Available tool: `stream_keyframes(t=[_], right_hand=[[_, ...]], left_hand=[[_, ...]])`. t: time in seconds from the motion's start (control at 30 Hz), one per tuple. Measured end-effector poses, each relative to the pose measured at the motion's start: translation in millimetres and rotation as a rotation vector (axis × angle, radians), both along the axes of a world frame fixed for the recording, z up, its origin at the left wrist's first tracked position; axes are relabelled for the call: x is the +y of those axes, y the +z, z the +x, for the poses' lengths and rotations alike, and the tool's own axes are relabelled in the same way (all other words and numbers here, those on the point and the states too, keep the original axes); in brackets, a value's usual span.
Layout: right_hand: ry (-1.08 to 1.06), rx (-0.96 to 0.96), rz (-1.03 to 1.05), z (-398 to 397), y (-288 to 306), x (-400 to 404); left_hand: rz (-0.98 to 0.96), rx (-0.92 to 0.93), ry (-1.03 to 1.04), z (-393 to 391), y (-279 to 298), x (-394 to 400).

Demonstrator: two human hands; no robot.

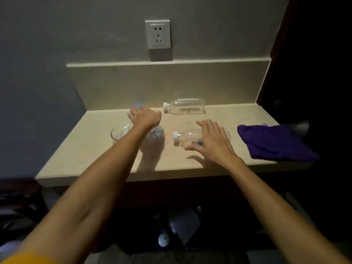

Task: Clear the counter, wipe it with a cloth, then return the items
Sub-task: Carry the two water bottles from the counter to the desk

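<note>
Over the beige stone surface (99, 149), right hand (211, 141) spreads an unclosed grip onto a clear plastic bottle lying sideways (188, 137) — likely to clear it — left hand (145, 116) reaches rearward, grip unclear; folded purple cloth (276, 141) waits at right.

The surface (91, 149) looks like smooth, pale polished stone. Two lying bottles (187, 105) (190, 137) are clear glossy plastic, the bowl (119, 132) clear glass or plastic, the purple cloth (274, 141) soft and matt.

Upright bottle (156, 134) half behind forearm
</note>
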State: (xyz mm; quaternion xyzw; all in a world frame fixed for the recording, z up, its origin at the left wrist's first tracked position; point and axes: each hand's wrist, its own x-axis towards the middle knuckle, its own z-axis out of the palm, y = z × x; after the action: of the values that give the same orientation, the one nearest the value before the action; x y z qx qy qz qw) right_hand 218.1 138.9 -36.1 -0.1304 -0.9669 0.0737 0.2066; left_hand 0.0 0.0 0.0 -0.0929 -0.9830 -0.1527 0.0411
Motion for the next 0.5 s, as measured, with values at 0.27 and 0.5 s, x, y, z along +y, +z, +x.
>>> stream_keyframes(t=[0.27, 0.5], right_hand=[[-0.019, -0.113, 0.106, -14.2, -8.9, 17.4], [-0.025, -0.148, 0.101, -22.9, -8.9, 24.0]], left_hand=[[0.003, -0.088, -0.050, -2.3, -15.0, 25.8], [-0.023, -0.254, -0.177, 12.7, -7.6, 24.1]])
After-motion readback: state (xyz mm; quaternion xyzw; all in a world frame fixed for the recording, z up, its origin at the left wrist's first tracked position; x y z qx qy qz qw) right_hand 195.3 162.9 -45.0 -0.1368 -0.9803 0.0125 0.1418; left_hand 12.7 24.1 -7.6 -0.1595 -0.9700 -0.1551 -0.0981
